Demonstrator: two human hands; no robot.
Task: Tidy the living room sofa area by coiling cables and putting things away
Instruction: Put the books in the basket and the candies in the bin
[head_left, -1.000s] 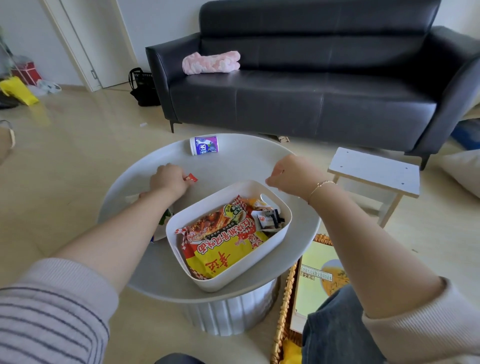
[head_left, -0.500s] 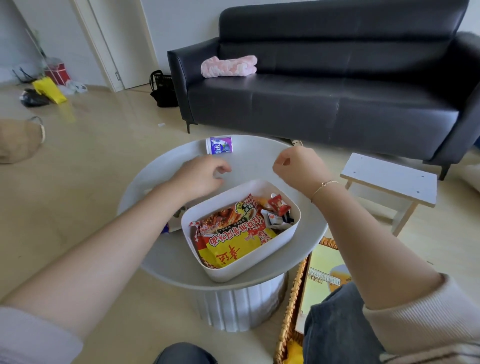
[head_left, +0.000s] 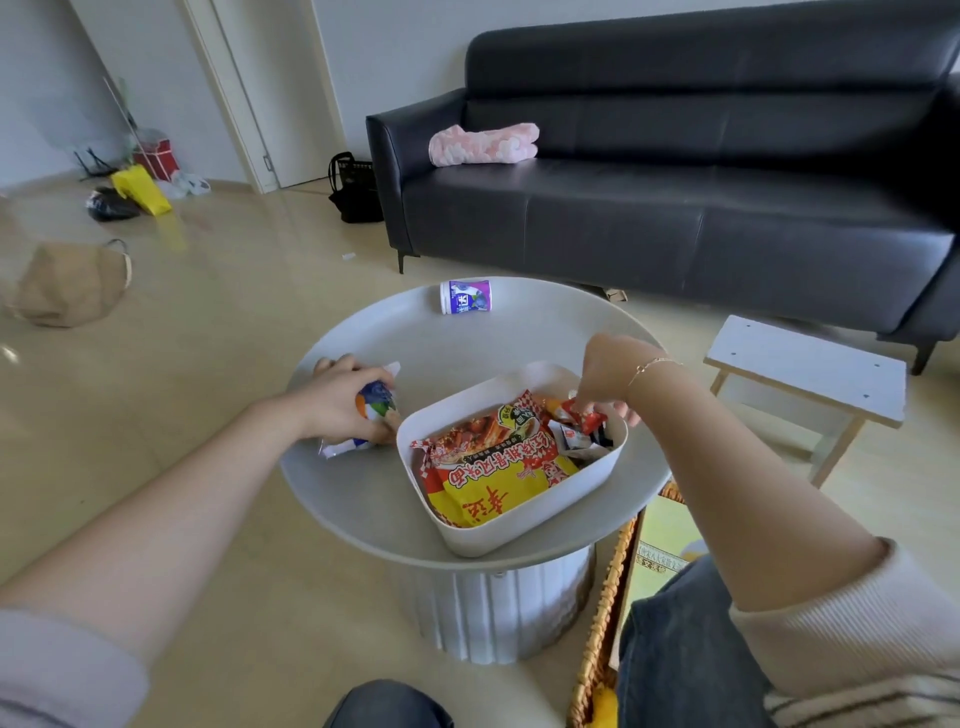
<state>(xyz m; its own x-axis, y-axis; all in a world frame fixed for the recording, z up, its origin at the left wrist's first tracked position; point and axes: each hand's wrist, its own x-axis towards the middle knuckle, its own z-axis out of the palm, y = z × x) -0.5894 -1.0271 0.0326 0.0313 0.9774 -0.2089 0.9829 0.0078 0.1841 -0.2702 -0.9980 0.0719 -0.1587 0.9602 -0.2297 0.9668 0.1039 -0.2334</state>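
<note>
Evidently the white bin (head_left: 511, 525) is sitting mid-table as the collecting point for snacks — the left hand (head_left: 347, 402) is curling round a blue-and-white packet (head_left: 375, 410) just left of it, while the right hand (head_left: 605, 374) is pinching a small red sachet (head_left: 584, 418) inside the bin's far-right corner.

Red-and-yellow noodle packet (head_left: 493, 467) in white plastic bin (head_left: 519, 525): large Chinese characters, seen upside down, red on yellow band, white on red band; not legible enough to transcribe. Small white-and-purple tub (head_left: 465, 296) lying on round grey table (head_left: 363, 499): white characters on purple label, unreadable. Yellow-green box (head_left: 662, 540) in wicker basket (head_left: 597, 623): line of small Chinese print, too blurred.
</note>
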